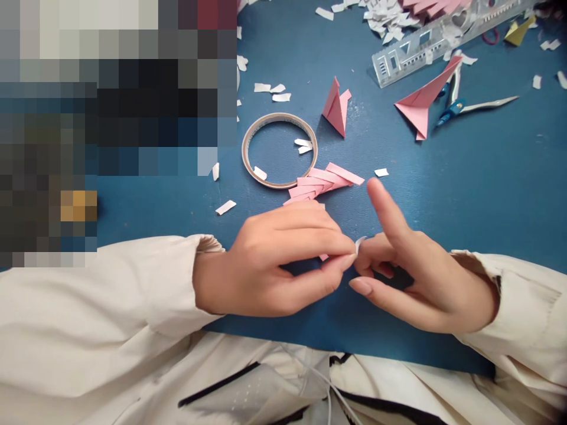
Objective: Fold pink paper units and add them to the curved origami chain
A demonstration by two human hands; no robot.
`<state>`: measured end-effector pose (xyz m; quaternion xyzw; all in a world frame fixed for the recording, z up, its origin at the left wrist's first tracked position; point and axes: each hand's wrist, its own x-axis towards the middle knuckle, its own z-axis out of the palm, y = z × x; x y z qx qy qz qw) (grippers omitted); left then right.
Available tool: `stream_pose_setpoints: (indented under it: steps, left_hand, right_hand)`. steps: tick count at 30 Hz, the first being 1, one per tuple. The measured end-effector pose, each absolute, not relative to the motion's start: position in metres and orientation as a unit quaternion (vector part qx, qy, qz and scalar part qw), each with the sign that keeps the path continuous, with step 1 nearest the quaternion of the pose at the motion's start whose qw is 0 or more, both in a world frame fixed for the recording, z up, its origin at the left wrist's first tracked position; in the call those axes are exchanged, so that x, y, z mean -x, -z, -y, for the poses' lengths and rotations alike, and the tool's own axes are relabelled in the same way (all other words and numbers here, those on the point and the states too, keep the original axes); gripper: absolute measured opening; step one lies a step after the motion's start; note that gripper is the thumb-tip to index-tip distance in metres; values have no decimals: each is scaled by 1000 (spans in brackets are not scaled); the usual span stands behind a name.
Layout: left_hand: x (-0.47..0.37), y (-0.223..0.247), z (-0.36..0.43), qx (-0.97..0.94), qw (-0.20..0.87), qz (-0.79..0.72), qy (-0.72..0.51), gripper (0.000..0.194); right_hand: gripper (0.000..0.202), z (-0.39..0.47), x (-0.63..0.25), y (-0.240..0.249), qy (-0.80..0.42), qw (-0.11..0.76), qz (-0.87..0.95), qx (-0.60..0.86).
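Observation:
My left hand [287, 254] is closed in a pinch, thumb against forefinger, at a small white strip [359, 243]. That strip also touches the curled middle finger of my right hand [411, 271]. The right forefinger points up and its thumb is held apart, while the other fingers bend inward. Just beyond my left knuckles lies a braided piece of folded pink paper [325, 182], its near end hidden by the hand. A bit of pink shows below the left forefinger; I cannot tell whether it belongs to the same piece.
A tape roll [245, 150] lies beyond my left hand. Two folded pink paper pieces [337, 109] [419, 106], scissors-like cutters [456, 109] and a clear ruler [407, 59] are farther back. White scraps [385, 18] lie scattered over the blue table [500, 195].

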<state>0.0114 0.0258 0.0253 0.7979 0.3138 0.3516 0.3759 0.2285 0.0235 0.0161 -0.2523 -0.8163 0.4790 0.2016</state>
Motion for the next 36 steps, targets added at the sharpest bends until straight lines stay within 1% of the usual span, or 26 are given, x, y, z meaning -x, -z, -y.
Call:
stream_pose_setpoints:
  steps: [2,4,6,7,8,11,14,21,29,36]
  left_hand:
    - [-11,-26,-25,-793,375,-323,-356,11]
    - [-11,-26,-24,-789,369,-332,-364,12]
    - [-11,-25,-25,-794,360,-324,-367,12]
    - [-11,-24,-25,-799,354,-319,-368,11]
    - [-11,-24,-25,-803,349,-316,-366,10]
    - [-12,-22,-26,-813,335,-311,-362,7]
    - [-13,-21,-26,-820,328,-305,-356,8]
    - [-14,-19,-25,-833,327,-289,-340,11]
    - [-14,-20,-24,-836,318,-294,-337,9]
    - [-14,-20,-25,-843,306,-295,-329,9]
  right_hand:
    - [73,-23,-230,-16,-450,245,810,286]
    - [52,-24,-232,-17,-380,285,822,314]
    - [27,-25,-233,-20,-306,286,853,310]
    - [18,-26,-233,-21,-280,278,868,301]
    - [15,-26,-233,-23,-261,272,878,293]
    - [17,-26,-230,-25,-226,288,881,299]
    - [18,-25,-229,-25,-217,296,880,302]
    - [14,-25,-230,-24,-198,282,893,290]
    - [19,-23,-229,-23,-202,295,884,300]
    - [14,-23,-228,-22,-207,295,883,300]
